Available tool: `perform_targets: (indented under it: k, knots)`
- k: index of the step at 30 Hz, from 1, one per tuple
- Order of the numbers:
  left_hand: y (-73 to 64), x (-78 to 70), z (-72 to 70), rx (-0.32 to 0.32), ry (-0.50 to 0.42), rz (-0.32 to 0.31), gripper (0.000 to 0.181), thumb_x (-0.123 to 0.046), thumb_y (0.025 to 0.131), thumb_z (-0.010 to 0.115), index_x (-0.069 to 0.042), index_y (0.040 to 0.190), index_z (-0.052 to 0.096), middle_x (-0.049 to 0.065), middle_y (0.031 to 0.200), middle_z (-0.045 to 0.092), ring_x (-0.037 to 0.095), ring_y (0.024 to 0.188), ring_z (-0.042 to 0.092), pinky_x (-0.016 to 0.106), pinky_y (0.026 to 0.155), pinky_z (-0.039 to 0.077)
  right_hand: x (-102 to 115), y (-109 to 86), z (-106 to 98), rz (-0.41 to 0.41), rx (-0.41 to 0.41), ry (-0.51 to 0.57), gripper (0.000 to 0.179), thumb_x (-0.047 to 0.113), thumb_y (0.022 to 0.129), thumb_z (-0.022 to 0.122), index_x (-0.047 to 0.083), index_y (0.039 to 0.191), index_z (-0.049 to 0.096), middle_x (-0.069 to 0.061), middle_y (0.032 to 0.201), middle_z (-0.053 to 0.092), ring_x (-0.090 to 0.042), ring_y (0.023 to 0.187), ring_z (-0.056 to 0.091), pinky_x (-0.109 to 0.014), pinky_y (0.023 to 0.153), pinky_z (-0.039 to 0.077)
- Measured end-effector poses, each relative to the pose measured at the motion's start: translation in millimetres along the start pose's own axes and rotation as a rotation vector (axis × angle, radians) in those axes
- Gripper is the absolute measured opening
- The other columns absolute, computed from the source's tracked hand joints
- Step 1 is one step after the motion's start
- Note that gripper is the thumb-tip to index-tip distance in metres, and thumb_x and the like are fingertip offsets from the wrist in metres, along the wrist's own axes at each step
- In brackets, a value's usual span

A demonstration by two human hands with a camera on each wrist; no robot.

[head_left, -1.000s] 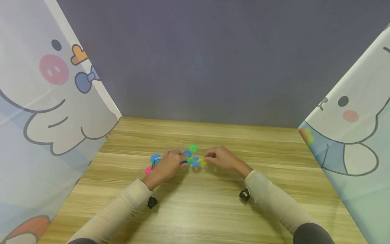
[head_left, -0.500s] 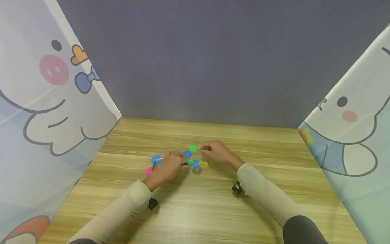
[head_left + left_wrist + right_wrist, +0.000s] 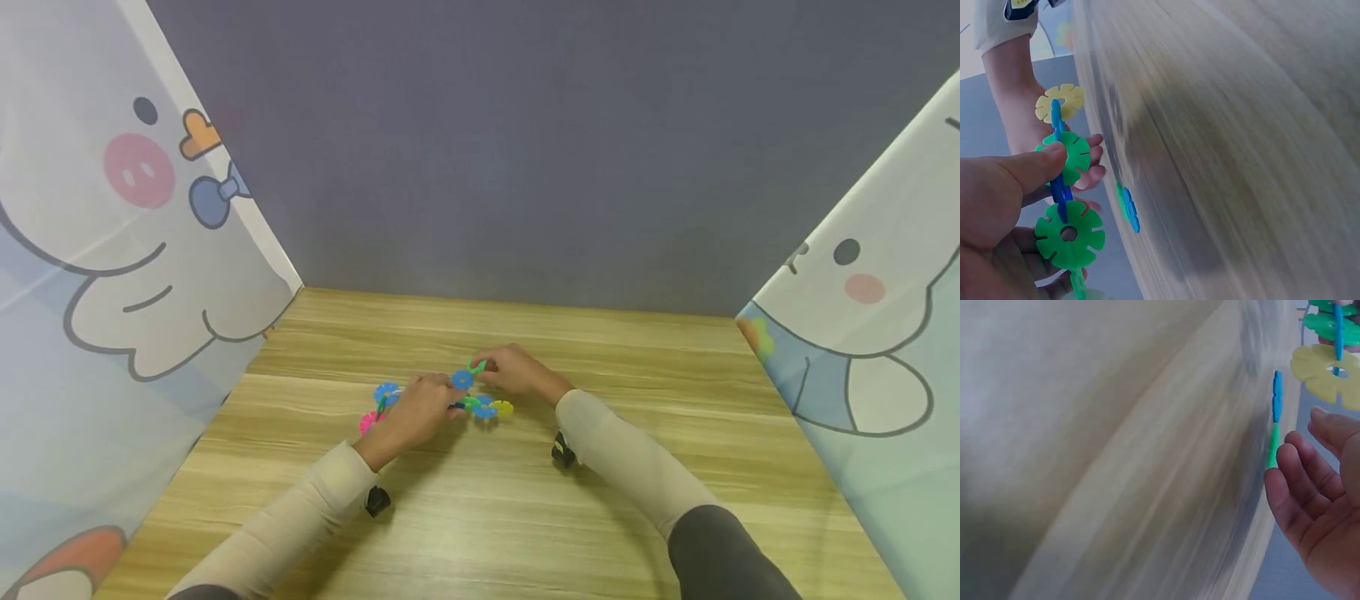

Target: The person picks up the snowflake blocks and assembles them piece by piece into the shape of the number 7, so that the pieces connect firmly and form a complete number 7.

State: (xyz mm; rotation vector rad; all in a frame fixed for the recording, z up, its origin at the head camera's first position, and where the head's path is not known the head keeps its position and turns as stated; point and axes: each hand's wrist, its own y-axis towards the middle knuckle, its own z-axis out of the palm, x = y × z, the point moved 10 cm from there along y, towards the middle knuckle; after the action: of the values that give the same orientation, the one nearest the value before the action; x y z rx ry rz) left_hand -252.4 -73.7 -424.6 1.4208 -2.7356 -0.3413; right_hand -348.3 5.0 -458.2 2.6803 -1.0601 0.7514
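My left hand pinches a chain of slotted snowflake discs between thumb and fingers. In the left wrist view the thumb presses a green disc, with another green disc below and a yellow disc at the far end. Pink and blue discs show at the chain's left side; its middle is hidden by the hand. My right hand reaches to a loose green disc on the table, fingertips right at it, thumb apart from the fingers. A loose blue disc lies beside the green one.
The wood-grain table spreads under both arms. A dark grey panel stands along its back edge. Cartoon-printed cloths flank the table left and right. A small black device sits at each wrist.
My right hand has left the yellow disc at the chain's end and moved up and left to the loose green disc. The left hand stays almost in place with the chain.
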Motion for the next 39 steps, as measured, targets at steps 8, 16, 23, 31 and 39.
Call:
perform_targets:
  k: [8, 16, 23, 31, 39]
  knots:
    - [1.7, -0.4, 1.0, 0.014, -0.03, -0.003, 0.025, -0.031, 0.09, 0.077, -0.016, 0.109, 0.078, 0.01, 0.114, 0.076, 0.029, 0.107, 0.071, 0.056, 0.09, 0.059, -3, 10.5, 15, 0.017, 0.094, 0.009, 0.042, 0.021, 0.102, 0.063, 0.016, 0.143, 0.059, 0.001, 0.077, 0.067, -0.006, 0.061, 0.052, -0.023, 0.064, 0.049]
    - [1.1, -0.2, 1.1, 0.01, -0.032, -0.003, 0.029, -0.031, 0.089, 0.078, -0.014, 0.114, 0.077, 0.01, 0.114, 0.075, 0.029, 0.106, 0.071, 0.055, 0.09, 0.059, 3, 14.9, 22, -0.028, 0.091, -0.166, 0.044, 0.026, 0.103, 0.061, 0.019, 0.147, 0.056, -0.001, 0.1, 0.073, -0.006, 0.054, 0.041, -0.03, 0.079, 0.05]
    - [0.3, 0.0, 1.3, 0.016, -0.04, -0.002, 0.03, -0.031, 0.088, 0.078, -0.015, 0.114, 0.077, 0.011, 0.114, 0.076, 0.03, 0.107, 0.071, 0.056, 0.09, 0.059, 3, 14.9, 24, 0.001, 0.079, -0.174, 0.039, 0.026, 0.103, 0.062, 0.019, 0.141, 0.061, -0.001, 0.11, 0.075, -0.008, 0.066, 0.054, -0.033, 0.083, 0.054]
    - [0.8, 2.5, 3.7, 0.031, -0.072, -0.03, 0.031, -0.031, 0.088, 0.078, -0.017, 0.116, 0.077, 0.009, 0.112, 0.076, 0.028, 0.107, 0.071, 0.057, 0.091, 0.057, -1, 16.6, 27, 0.065, 0.175, -0.109, 0.035, 0.02, 0.098, 0.069, 0.019, 0.131, 0.06, 0.001, 0.097, 0.067, -0.014, 0.084, 0.06, -0.032, 0.08, 0.054]
    - [1.5, 3.3, 3.4, 0.031, -0.087, -0.037, 0.034, -0.031, 0.088, 0.079, -0.015, 0.118, 0.077, 0.008, 0.11, 0.076, 0.027, 0.104, 0.071, 0.058, 0.091, 0.057, -2, 16.0, 25, 0.044, 0.164, -0.018, 0.03, 0.017, 0.093, 0.076, 0.017, 0.115, 0.055, 0.002, 0.084, 0.058, -0.011, 0.071, 0.051, -0.024, 0.064, 0.044]
